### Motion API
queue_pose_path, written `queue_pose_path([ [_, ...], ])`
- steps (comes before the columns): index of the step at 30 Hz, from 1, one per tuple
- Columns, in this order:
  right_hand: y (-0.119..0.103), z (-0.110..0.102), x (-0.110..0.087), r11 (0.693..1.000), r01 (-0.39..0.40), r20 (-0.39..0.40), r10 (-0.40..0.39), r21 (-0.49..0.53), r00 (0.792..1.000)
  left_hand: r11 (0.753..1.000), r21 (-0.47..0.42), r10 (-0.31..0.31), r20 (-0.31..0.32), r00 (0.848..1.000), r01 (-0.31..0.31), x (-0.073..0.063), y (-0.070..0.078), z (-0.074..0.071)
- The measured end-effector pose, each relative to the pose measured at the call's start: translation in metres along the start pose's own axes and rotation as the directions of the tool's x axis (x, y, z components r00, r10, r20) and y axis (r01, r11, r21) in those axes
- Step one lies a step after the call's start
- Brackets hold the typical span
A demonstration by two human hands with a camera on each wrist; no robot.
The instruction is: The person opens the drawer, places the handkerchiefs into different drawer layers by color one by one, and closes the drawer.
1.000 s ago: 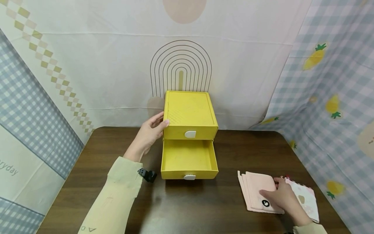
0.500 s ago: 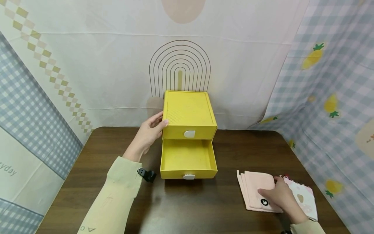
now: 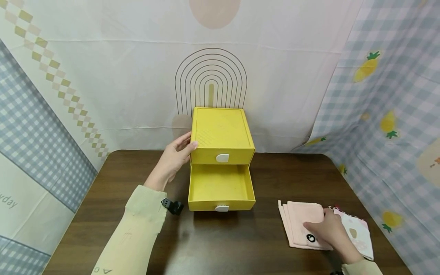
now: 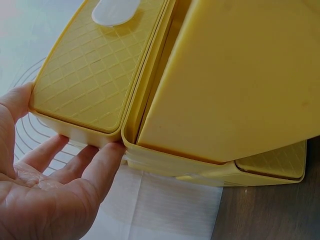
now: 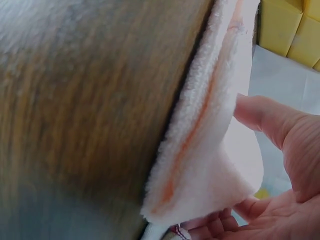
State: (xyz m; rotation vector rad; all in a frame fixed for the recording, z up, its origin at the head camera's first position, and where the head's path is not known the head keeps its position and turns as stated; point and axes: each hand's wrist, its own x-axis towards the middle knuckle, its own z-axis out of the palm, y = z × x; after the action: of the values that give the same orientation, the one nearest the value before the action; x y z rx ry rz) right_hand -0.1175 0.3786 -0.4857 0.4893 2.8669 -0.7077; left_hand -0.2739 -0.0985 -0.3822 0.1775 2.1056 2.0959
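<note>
A yellow drawer unit [image 3: 223,130] stands at the table's back, its upper drawer in and its lower drawer [image 3: 220,183] pulled out with nothing in it. My left hand [image 3: 175,158] rests on the unit's left front corner. Its thumb lies at the top edge and its nearly straight fingers touch the side [image 4: 95,135]. At the right, my right hand [image 3: 330,229] holds the edge of a folded pink towel [image 3: 302,221], thumb on top and fingers at the right side. The towel's fuzzy layers [image 5: 200,165] lie between thumb and fingers in the right wrist view.
A white printed cloth [image 3: 357,233] with a patterned border lies to the right of the pink towel, partly behind the right hand. The brown wooden table [image 3: 220,244] meets a hanging white curtain [image 3: 137,84] at the back and a checked curtain [image 3: 395,126] at the right.
</note>
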Motion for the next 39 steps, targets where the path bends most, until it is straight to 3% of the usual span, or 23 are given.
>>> queue_pose_path([
  [15, 0.005, -0.008, -0.001, 0.998, 0.024, 0.039, -0.027, 0.061, 0.999, 1.0, -0.01, 0.005, -0.003, 1.0, -0.005, 0.0, -0.001, 0.0],
  [19, 0.006, -0.011, -0.003, 0.984, -0.014, 0.078, 0.0, 0.179, 0.997, 1.0, -0.007, 0.004, -0.002, 1.0, -0.004, 0.0, -0.001, 0.0],
  [23, 0.001, -0.017, -0.008, 0.949, -0.049, 0.121, 0.012, 0.312, 0.993, 1.0, -0.003, 0.008, 0.002, 1.0, -0.008, 0.0, -0.001, 0.0],
  [29, -0.018, -0.035, -0.019, 0.906, -0.062, 0.144, 0.001, 0.419, 0.99, 1.0, 0.0, 0.001, 0.0, 1.0, -0.001, 0.0, -0.001, 0.0],
  [34, -0.046, -0.055, -0.03, 0.882, -0.028, 0.094, -0.018, 0.47, 0.995, 1.0, 0.005, -0.002, 0.0, 1.0, 0.002, -0.001, 0.001, 0.0],
  [39, -0.079, -0.073, -0.043, 0.837, 0.034, 0.044, -0.069, 0.545, 0.997, 1.0, 0.004, 0.008, 0.009, 1.0, -0.009, -0.002, 0.001, 0.0],
])
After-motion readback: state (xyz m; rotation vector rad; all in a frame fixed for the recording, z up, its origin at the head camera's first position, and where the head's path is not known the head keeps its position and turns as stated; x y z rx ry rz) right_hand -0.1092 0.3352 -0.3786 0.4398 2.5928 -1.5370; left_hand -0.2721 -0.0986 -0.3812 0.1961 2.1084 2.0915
